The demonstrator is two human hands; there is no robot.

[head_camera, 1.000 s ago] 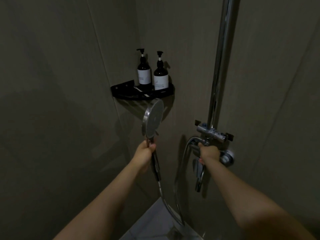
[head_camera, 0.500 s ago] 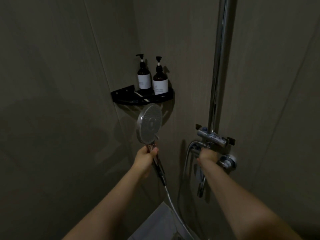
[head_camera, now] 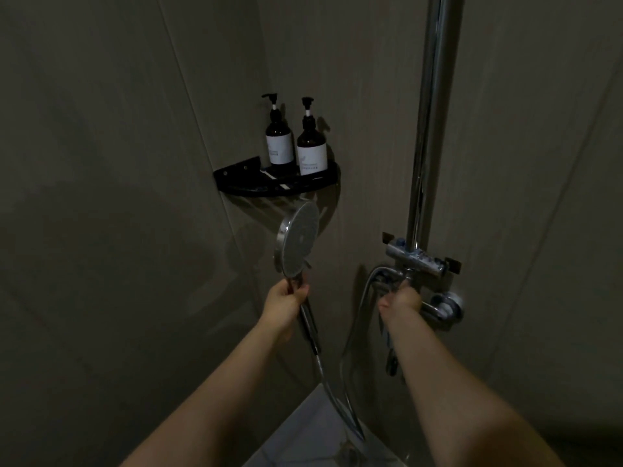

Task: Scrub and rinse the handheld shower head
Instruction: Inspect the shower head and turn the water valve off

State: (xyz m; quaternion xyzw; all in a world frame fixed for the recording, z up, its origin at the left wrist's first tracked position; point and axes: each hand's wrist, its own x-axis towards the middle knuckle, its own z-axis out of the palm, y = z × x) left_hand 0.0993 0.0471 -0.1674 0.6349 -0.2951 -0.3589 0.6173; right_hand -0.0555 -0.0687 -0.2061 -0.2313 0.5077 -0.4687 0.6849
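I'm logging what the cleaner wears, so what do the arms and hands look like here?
Both forearms are bare with no sleeves in view. The left hand and right hand wear no gloves; no watch, ring or bracelet shows in the dim light.

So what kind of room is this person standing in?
Almost certainly a tiled shower stall: a round chrome handheld shower head on a hose, a chrome wall mixer valve, and two dark pump bottles on a black corner shelf.

Two dark pump bottles upright on black corner shelf; chrome riser pipe.
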